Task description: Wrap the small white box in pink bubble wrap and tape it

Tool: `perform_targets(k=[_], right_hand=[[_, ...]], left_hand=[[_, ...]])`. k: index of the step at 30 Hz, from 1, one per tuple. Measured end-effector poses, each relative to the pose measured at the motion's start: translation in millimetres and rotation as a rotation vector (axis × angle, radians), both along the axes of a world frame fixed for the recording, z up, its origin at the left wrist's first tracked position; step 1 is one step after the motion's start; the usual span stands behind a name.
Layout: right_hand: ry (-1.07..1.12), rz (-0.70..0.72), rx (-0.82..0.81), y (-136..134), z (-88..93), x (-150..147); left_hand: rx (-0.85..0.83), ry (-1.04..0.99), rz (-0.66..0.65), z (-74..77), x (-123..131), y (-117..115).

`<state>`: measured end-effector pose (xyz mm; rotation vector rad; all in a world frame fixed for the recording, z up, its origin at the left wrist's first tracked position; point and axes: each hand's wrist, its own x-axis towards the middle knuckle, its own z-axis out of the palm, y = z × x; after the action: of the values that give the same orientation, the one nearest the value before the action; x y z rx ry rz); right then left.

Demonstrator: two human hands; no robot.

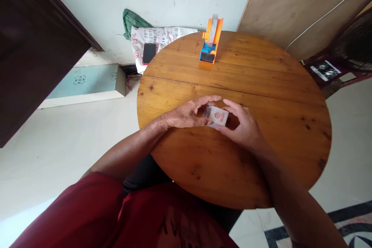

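A small white box (pixel 221 115) with red print on its top lies between my two hands, over the near middle of a round wooden table. Clear, shiny plastic (pixel 208 112) covers its left end. My left hand (pixel 193 112) curls round that plastic end, thumb on the near side and fingers on the far side. From the right, my right hand (pixel 242 122) holds the box between its thumb at the near corner and its bent fingers at the far edge. The underside of the box is hidden.
At the back of the wooden table (pixel 180 151) stands an orange and blue tape dispenser (pixel 211 42). Behind the left edge, a dark phone (pixel 149 53) lies on a printed white sack (pixel 138 44), beside green netting (pixel 133 21). A fan (pixel 353 42) is at far right.
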<state>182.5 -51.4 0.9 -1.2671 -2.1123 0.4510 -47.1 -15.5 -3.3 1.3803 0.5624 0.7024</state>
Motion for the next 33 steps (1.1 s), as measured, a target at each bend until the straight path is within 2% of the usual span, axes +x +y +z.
perform_targets(k=[5,10,16,21,26,33], right_hand=[[-0.046,0.068,-0.069,-2.0,11.0,8.7],[0.059,0.023,-0.024,-6.8,20.1,5.8],[0.074,-0.054,0.067,-5.0,15.4,-8.3],[0.140,-0.087,0.091,-2.3,12.0,-7.2],[0.166,-0.064,0.086,-1.0,14.2,-5.5],[0.228,-0.068,0.023,-2.2,16.4,-6.3]], left_hand=[[-0.028,-0.050,-0.030,-0.7,1.1,0.3],[-0.036,-0.007,0.002,0.9,1.2,-0.4],[-0.032,-0.038,-0.007,-1.7,3.9,-1.1],[-0.015,0.009,-0.007,-2.8,5.3,0.2],[0.026,-0.002,0.004,-3.6,5.7,1.7],[0.047,0.042,-0.055,-0.6,2.9,2.5]])
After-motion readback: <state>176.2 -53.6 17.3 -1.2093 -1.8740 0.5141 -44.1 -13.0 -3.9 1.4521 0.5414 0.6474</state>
